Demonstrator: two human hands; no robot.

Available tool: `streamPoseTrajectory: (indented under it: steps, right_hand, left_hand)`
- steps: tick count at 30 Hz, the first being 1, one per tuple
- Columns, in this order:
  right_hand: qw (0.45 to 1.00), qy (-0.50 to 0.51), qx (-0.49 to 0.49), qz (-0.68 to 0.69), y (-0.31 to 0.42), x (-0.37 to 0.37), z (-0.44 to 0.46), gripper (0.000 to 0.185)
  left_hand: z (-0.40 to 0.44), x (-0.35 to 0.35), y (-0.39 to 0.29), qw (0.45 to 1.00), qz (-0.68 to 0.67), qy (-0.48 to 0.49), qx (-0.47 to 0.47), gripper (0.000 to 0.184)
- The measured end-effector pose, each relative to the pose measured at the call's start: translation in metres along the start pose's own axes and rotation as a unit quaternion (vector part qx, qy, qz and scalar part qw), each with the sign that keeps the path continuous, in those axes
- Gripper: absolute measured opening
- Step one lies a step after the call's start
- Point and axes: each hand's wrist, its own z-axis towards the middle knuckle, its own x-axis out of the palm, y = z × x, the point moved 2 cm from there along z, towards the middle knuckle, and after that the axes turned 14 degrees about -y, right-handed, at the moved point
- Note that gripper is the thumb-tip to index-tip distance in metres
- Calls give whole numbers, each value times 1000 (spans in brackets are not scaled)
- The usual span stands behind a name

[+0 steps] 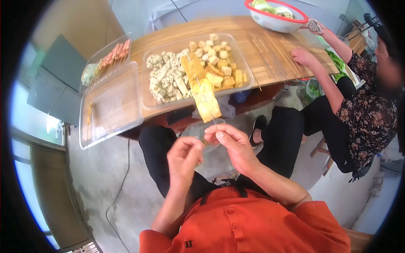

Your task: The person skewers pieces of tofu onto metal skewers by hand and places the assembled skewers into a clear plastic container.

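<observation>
Pinched in the fingers of my right hand (231, 145) is a thin skewer (214, 121) that points away from me. Threaded along it are flat golden pieces of what looks like fried tofu (205, 100), reaching over the front rim of a clear plastic tray (249, 85). My left hand (182, 157) is just left of the right one, its fingers curled together; what they hold, if anything, is hidden. The tray contains pale folded, speckled pieces (166, 80) on the left and golden tofu cubes (221, 55) on the right.
A shallow clear tray (110, 126) with one small skewer overhangs the table's left front edge. Behind it sits a container of pink skewers (116, 55). Loose skewers (270, 52) lie near a co-worker's hand (304, 57). A red-rimmed bowl (276, 23) stands at the back right.
</observation>
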Motion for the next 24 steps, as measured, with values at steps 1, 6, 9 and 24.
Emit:
streamPoseTrajectory:
  steps: [1, 6, 9, 24]
  right_hand:
    - [1000, -9, -20, 11, 1, 6, 3, 25]
    - [997, 21, 33, 65, -2, 35, 15, 24]
    - [991, 39, 86, 98, -11, 48, 20, 25]
    - [992, 37, 118, 20, -27, 12, 16, 20]
  left_hand:
    - [-8, 2, -1, 1000, 4, 19, -12, 6]
    - [-15, 7, -13, 999, -27, 25, -36, 15]
    - [-11, 3, -18, 998, -40, -4, -40, 15]
    - [49, -216, -80, 934, 277, -219, 52, 18]
